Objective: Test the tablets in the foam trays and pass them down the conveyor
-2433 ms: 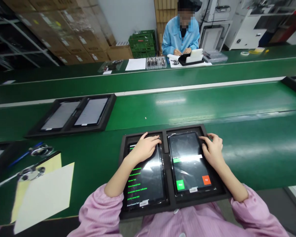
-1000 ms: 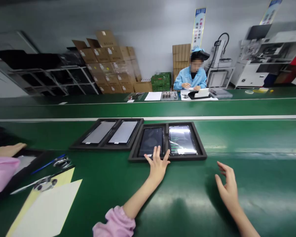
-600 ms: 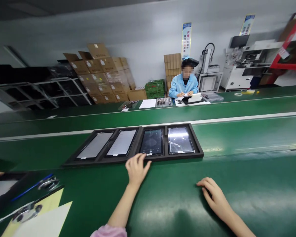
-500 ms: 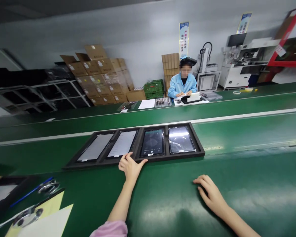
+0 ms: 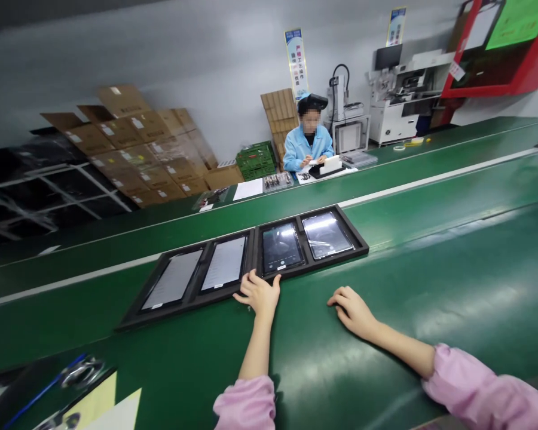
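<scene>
A long black foam tray (image 5: 192,298) lies on the green bench, with several tablets side by side in its compartments. The two on the left, a tablet (image 5: 173,279) and another tablet (image 5: 225,263), show pale screens. A darker-screened tablet (image 5: 282,246) comes after them, and the tablet (image 5: 326,234) at the right end reflects a bright light. At the tray's near edge, by the middle divider, my left hand (image 5: 259,292) has its fingers spread. My right hand (image 5: 352,310) rests over the bench to the right, apart from the tray, fingers loosely curved and holding nothing.
Yellow and white paper sheets (image 5: 112,409), a blue pen-like stick (image 5: 45,391) and another dark tray (image 5: 13,376) lie at the lower left. Across the bench sits a co-worker (image 5: 308,146) in blue. Cardboard boxes (image 5: 138,143) and a green crate (image 5: 255,160) stand behind.
The view has turned and tilted. My left hand has shifted rightward along the tray's near edge, its fingers spreading. My right hand has come closer to the tray. The second tray's co-worker hand has left view.
</scene>
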`<move>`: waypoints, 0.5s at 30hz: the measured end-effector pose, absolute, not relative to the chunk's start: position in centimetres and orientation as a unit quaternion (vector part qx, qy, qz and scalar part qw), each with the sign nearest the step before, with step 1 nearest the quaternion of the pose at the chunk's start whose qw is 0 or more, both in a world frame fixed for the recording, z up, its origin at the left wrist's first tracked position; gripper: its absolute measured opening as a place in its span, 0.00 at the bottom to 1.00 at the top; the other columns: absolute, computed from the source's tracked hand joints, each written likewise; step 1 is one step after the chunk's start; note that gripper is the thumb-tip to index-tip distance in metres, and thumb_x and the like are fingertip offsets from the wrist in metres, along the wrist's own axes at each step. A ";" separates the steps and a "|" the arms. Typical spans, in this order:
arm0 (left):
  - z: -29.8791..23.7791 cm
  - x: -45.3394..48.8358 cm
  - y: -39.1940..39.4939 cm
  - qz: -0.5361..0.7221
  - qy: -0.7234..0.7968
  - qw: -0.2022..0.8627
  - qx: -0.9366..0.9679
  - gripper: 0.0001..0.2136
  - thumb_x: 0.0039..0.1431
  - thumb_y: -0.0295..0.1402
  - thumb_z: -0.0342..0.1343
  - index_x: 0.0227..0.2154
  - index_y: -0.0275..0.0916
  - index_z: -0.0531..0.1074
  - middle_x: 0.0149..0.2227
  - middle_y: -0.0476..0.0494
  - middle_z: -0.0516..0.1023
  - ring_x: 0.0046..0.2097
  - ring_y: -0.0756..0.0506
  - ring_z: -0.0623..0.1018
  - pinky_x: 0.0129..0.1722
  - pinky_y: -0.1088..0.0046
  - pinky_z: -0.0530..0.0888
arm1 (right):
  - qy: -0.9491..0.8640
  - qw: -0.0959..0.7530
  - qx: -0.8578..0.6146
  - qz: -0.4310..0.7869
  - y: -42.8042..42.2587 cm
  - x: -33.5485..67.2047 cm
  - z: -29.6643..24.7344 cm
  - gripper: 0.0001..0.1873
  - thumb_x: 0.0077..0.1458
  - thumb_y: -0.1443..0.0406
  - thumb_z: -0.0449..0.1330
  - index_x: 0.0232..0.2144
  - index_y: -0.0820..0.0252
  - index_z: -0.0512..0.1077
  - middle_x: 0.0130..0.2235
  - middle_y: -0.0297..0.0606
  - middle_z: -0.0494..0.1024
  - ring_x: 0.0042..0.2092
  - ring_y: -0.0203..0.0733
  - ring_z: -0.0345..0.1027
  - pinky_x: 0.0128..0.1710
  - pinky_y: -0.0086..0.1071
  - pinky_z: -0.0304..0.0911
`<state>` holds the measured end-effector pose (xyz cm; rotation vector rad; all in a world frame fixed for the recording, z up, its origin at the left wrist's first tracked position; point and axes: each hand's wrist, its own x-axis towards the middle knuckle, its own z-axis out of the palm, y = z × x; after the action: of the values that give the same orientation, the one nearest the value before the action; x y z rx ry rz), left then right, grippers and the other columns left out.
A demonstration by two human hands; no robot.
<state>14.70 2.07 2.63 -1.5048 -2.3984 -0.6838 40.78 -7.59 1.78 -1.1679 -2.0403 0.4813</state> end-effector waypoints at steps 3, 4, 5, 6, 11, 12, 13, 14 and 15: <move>2.9 15.0 1.4 -0.216 -0.813 0.097 -0.532 0.34 0.58 0.50 0.59 0.59 0.31 0.60 0.59 0.24 0.65 0.59 0.30 0.66 0.61 0.39 0.57 | -0.808 0.354 -0.434 0.185 -8.0 39.7 1.7 0.18 0.53 0.78 0.51 0.40 0.57 0.74 0.40 0.41 0.73 0.44 0.45 0.67 0.46 0.41 0.68; 3.3 14.7 1.2 -0.209 -0.814 0.089 -0.535 0.34 0.57 0.51 0.59 0.58 0.31 0.61 0.58 0.24 0.66 0.58 0.29 0.67 0.60 0.41 0.59 | -0.810 0.355 -0.427 0.186 -8.2 39.6 1.7 0.18 0.53 0.78 0.51 0.40 0.57 0.74 0.41 0.41 0.73 0.44 0.45 0.66 0.46 0.41 0.67; 3.8 14.2 1.0 -0.202 -0.813 0.081 -0.540 0.33 0.56 0.50 0.60 0.56 0.32 0.63 0.57 0.25 0.67 0.57 0.30 0.68 0.58 0.43 0.62 | -0.810 0.358 -0.424 0.190 -8.5 39.6 1.8 0.18 0.53 0.78 0.51 0.40 0.57 0.74 0.41 0.41 0.72 0.44 0.45 0.66 0.47 0.41 0.67; 4.3 13.4 0.9 -0.195 -0.810 0.071 -0.548 0.30 0.56 0.50 0.60 0.55 0.33 0.65 0.55 0.27 0.69 0.55 0.30 0.69 0.56 0.45 0.65 | -0.807 0.363 -0.423 0.197 -8.8 39.7 1.8 0.18 0.53 0.78 0.51 0.40 0.57 0.74 0.41 0.41 0.72 0.45 0.44 0.66 0.47 0.40 0.67; 6.4 8.6 1.4 -0.166 -0.779 0.014 -0.604 0.20 0.58 0.47 0.55 0.46 0.38 0.72 0.47 0.31 0.78 0.51 0.30 0.75 0.47 0.50 0.73 | -0.756 0.392 -0.471 0.229 -9.5 40.8 2.7 0.19 0.52 0.79 0.51 0.40 0.57 0.75 0.41 0.40 0.72 0.46 0.43 0.67 0.48 0.39 0.67; 6.3 7.7 1.6 -0.156 -0.771 -0.002 -0.618 0.19 0.58 0.47 0.54 0.44 0.38 0.73 0.46 0.32 0.79 0.51 0.29 0.76 0.46 0.51 0.74 | -0.749 0.393 -0.480 0.230 -9.5 40.9 2.8 0.19 0.52 0.79 0.52 0.39 0.57 0.75 0.41 0.40 0.72 0.46 0.43 0.67 0.49 0.39 0.67; 6.1 6.8 1.9 -0.147 -0.763 -0.016 -0.629 0.17 0.58 0.46 0.53 0.41 0.39 0.74 0.45 0.33 0.79 0.49 0.29 0.77 0.45 0.51 0.75 | -0.744 0.393 -0.488 0.230 -9.4 41.0 2.8 0.19 0.51 0.79 0.52 0.39 0.57 0.76 0.41 0.40 0.73 0.47 0.43 0.67 0.50 0.38 0.67; 5.9 6.2 2.2 -0.152 -0.742 -0.023 -0.652 0.14 0.58 0.44 0.53 0.37 0.42 0.75 0.43 0.36 0.80 0.47 0.31 0.79 0.44 0.51 0.76 | -0.742 0.390 -0.495 0.229 -9.3 41.0 2.8 0.19 0.50 0.78 0.53 0.38 0.57 0.76 0.42 0.40 0.73 0.47 0.43 0.67 0.50 0.38 0.66; 5.5 5.8 2.6 -0.164 -0.722 -0.022 -0.672 0.10 0.58 0.42 0.53 0.33 0.44 0.75 0.39 0.39 0.81 0.43 0.33 0.80 0.42 0.53 0.77 | -0.743 0.383 -0.500 0.227 -9.1 41.0 2.7 0.18 0.49 0.78 0.54 0.38 0.57 0.77 0.42 0.40 0.73 0.47 0.43 0.68 0.50 0.37 0.66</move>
<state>5.78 2.59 5.54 -2.1407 -2.2996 -0.5241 41.04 -9.07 2.66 -1.2750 -1.8946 0.5789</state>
